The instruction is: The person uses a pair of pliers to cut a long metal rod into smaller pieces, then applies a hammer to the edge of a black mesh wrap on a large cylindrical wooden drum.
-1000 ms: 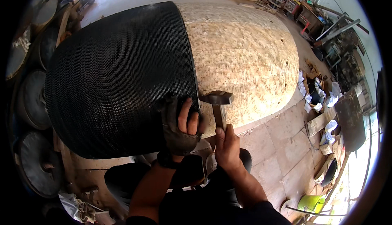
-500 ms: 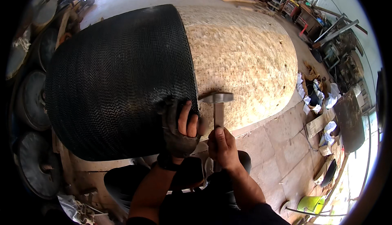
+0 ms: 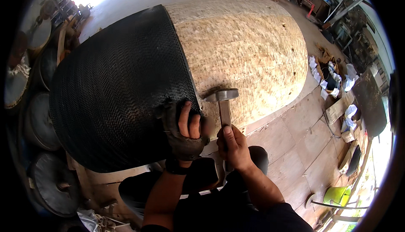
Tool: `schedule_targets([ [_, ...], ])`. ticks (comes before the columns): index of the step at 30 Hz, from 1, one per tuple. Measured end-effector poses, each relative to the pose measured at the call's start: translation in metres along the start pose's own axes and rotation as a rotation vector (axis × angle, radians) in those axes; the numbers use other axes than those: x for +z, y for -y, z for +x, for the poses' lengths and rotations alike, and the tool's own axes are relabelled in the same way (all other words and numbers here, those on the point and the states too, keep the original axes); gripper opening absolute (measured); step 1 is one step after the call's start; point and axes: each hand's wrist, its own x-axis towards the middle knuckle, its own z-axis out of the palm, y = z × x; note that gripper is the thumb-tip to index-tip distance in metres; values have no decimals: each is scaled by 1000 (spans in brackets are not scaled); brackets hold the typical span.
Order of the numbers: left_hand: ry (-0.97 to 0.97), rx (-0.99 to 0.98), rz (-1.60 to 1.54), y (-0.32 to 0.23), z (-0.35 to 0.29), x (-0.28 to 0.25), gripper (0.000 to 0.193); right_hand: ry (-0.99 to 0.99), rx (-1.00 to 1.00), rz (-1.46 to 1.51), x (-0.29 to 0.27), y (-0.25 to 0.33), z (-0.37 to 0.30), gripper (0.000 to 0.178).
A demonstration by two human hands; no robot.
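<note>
A large barrel-shaped drum lies on its side in front of me. Its left part is wrapped in a black, finely ridged covering point(image 3: 114, 88), and its right part is bare, pitted pale wood point(image 3: 244, 50). My left hand point(image 3: 183, 133), in a worn dark glove with some fingers bare, lies on the covering close to its edge, fingers stretched out and thumb blurred. Anything under those fingers is hidden. My right hand point(image 3: 234, 147) grips a hammer point(image 3: 225, 114) by its wooden handle. The metal head is over the bare wood, its narrow end at the covering's edge.
Round dark discs point(image 3: 55, 183) stand along the left. Bags and scraps point(image 3: 331, 78) lie to the right on the tiled floor point(image 3: 295, 143), with a yellow-green bucket point(image 3: 337, 195) lower down. A cluttered bench point(image 3: 314, 2) stands at the far right.
The view has shifted slightly, so the drum appears tilted and the floor items sit farther right. Both hands keep nearly the same places on the drum, the hammer still at the covering's edge.
</note>
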Motion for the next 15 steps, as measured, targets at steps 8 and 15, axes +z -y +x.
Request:
schedule_targets([
  [8, 11, 7, -6, 2, -4, 5, 36, -38, -132, 17, -17, -38, 3, 36],
  [15, 70, -4, 12, 1, -5, 3, 39, -38, -274, -44, -29, -68, 10, 36],
])
